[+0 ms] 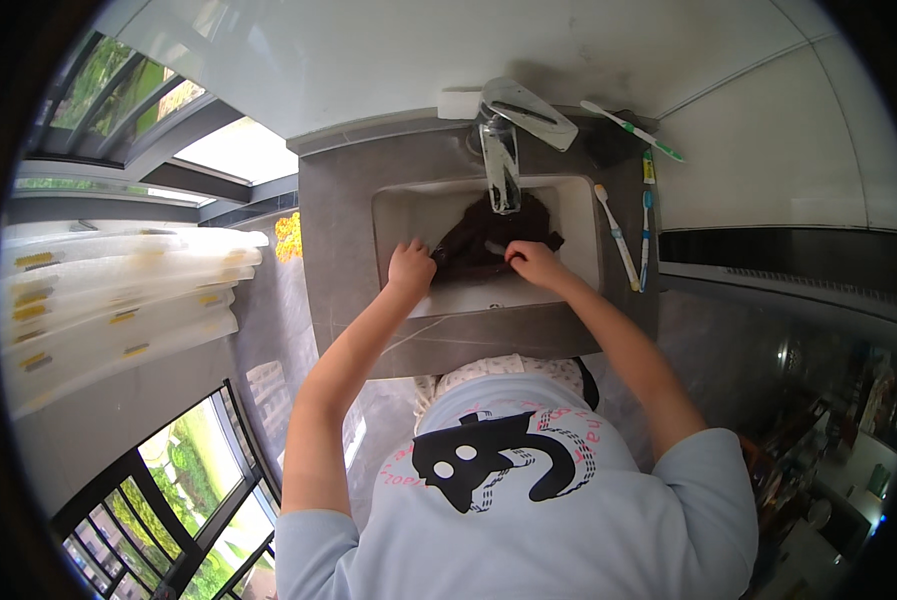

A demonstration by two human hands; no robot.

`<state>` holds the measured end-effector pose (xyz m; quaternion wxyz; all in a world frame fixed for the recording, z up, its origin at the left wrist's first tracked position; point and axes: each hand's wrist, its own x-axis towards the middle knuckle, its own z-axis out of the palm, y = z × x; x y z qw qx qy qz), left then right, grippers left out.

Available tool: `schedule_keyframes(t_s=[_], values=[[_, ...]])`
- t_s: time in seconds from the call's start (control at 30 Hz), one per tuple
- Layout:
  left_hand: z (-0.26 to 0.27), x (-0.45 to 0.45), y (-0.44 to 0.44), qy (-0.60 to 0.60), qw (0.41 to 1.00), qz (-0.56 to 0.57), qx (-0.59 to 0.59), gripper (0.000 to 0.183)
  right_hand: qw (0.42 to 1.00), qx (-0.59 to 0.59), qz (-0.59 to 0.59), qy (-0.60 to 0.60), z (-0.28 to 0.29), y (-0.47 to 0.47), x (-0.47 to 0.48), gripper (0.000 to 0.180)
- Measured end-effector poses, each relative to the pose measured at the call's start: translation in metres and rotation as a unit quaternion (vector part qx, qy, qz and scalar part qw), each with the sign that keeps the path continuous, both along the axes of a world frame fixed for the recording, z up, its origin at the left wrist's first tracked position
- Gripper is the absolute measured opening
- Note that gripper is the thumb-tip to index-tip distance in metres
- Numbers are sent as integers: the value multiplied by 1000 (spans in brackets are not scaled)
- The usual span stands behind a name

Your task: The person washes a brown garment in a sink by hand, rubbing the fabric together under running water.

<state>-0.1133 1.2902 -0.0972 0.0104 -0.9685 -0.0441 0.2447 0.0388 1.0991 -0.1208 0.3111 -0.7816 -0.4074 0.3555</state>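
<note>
A dark brown wet-looking cloth (471,236) lies bunched in the white rectangular sink basin (407,210). My left hand (412,268) has its fingers curled at the left end of the cloth and grips it there. On the other side, my right hand (536,262) pinches the front right part of the cloth, with a small pale patch beside its fingertips. Above the cloth's back edge reaches the spout of the chrome faucet (502,165), whose lever points to the right. The undersides of both hands are hidden.
On the grey stone countertop (339,225), two toothbrushes (618,240) (646,240) lie right of the basin. A green-and-white toothbrush (632,131) rests at the back right corner near a small yellow-green tube (648,166). Yellow flowers (288,236) and a sheer curtain (125,300) are left.
</note>
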Motion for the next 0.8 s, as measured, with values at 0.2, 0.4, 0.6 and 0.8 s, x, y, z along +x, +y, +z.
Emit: schedule_keyframes(t_s=[0.2, 0.4, 0.6, 0.8], values=[[33, -5, 2, -196, 897, 160, -362, 16, 992, 89, -76, -41, 64, -31, 22, 11], [90, -4, 6, -290, 776, 247, -503, 10, 976, 202, -75, -25, 122, -30, 37, 12], [162, 1, 10, -440, 800, 165, -373, 11, 967, 247, -43, -41, 178, -26, 55, 13], [215, -5, 7, -475, 767, 186, -388, 11, 961, 277, -6, -25, 243, -26, 59, 11]])
